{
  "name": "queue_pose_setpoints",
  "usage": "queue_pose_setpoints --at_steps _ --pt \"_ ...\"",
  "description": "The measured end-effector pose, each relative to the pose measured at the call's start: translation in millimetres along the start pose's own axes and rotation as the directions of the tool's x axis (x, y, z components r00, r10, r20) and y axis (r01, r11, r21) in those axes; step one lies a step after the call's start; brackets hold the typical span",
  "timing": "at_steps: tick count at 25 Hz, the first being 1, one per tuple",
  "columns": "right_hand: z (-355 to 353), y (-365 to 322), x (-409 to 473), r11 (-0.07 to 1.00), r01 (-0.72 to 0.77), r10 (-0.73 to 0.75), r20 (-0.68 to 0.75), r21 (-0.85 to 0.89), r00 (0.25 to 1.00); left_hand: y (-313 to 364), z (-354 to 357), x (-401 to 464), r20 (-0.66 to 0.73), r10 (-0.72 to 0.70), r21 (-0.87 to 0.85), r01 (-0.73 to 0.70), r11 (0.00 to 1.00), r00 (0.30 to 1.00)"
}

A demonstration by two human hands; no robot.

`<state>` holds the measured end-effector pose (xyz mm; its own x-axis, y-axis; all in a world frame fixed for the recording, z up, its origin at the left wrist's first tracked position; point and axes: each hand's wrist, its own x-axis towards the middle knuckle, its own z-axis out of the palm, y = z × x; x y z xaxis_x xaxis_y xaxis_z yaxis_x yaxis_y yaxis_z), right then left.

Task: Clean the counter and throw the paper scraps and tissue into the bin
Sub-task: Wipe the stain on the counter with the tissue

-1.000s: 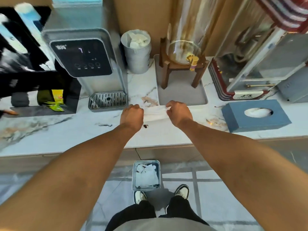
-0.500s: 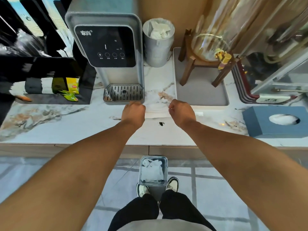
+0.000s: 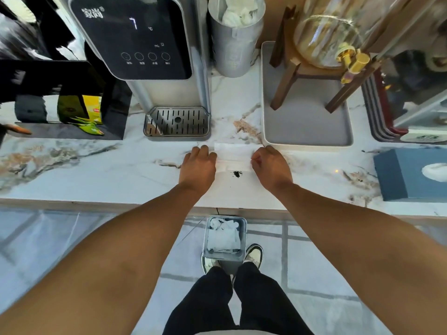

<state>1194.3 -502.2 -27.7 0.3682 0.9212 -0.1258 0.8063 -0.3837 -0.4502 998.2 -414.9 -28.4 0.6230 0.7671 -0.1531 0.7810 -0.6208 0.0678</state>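
A white tissue (image 3: 233, 157) is stretched flat on the marble counter (image 3: 96, 175) between my two hands. My left hand (image 3: 197, 165) grips its left end and my right hand (image 3: 271, 165) pinches its right end. A small dark scrap (image 3: 237, 174) lies on the counter just in front of the tissue, between my wrists. On the floor below the counter edge, by my shoes, stands a small grey bin (image 3: 225, 238) holding crumpled white tissues.
A water dispenser (image 3: 145, 44) with a drip tray (image 3: 176, 122) stands behind my left hand. A grey cup of tissues (image 3: 235, 39), a glass jar on a wooden stand (image 3: 321, 56) in a grey tray (image 3: 307, 126), and a blue tissue box (image 3: 411, 172) stand around.
Both hands stay on the tissue and have slid it back across the counter, away from the dark scrap. The camera has moved closer to the counter.
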Motion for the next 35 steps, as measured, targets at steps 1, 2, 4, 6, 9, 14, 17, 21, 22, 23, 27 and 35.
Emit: queue_pose_setpoints --at_steps 1,2,4,6,9,14,17,21,22,23,27,35 --pt "1 1 0 1.0 0.005 -0.005 0.003 0.002 1.0 -1 0 1 0.003 0.001 0.001 -0.001 1.0 1.0" --pt "2 1 0 1.0 0.011 -0.011 0.005 0.009 1.0 -3 0 1 0.006 0.007 0.005 -0.007 1.0 1.0" --pt "0 -1 2 0.999 0.023 -0.023 0.003 0.027 1.0 -5 -1 1 -0.001 0.014 0.005 -0.014 1.0 1.0" --pt "-2 -2 5 0.999 0.03 -0.03 -0.003 0.03 1.0 -6 -2 1 -0.017 -0.01 -0.016 0.01 1.0 1.0" --pt "-6 -9 10 0.999 0.029 -0.028 -0.047 0.024 0.998 -11 -2 -3 -0.071 -0.042 -0.032 0.04 0.999 0.997" --pt "1 -23 19 0.996 0.088 -0.088 0.025 0.001 0.996 -42 21 -26 -0.094 -0.046 -0.06 0.041 0.997 0.994" --pt "11 -29 22 0.995 0.076 -0.081 0.07 0.069 0.994 -54 32 -26 -0.084 -0.035 -0.12 0.025 0.992 0.996" --pt "22 -28 25 0.994 0.005 -0.014 0.083 0.109 0.996 -59 43 -21 -0.11 0.012 -0.168 -0.031 0.985 0.994" --pt "25 -27 26 0.993 -0.016 0.011 0.042 0.119 0.999 -61 45 -22 -0.124 0.022 -0.171 -0.043 0.984 0.992" --pt "28 -26 28 0.989 -0.05 0.052 -0.007 0.139 0.999 -63 48 -22 -0.137 0.041 -0.162 -0.063 0.985 0.99" --pt "31 -25 27 0.96 -0.169 0.205 -0.149 0.223 0.967 -62 51 -21 -0.14 0.142 -0.104 -0.157 0.982 0.98" --pt "29 -23 -5 0.935 -0.251 0.295 -0.154 0.25 0.943 -59 44 -20 -0.13 0.064 -0.161 -0.085 0.983 0.989"
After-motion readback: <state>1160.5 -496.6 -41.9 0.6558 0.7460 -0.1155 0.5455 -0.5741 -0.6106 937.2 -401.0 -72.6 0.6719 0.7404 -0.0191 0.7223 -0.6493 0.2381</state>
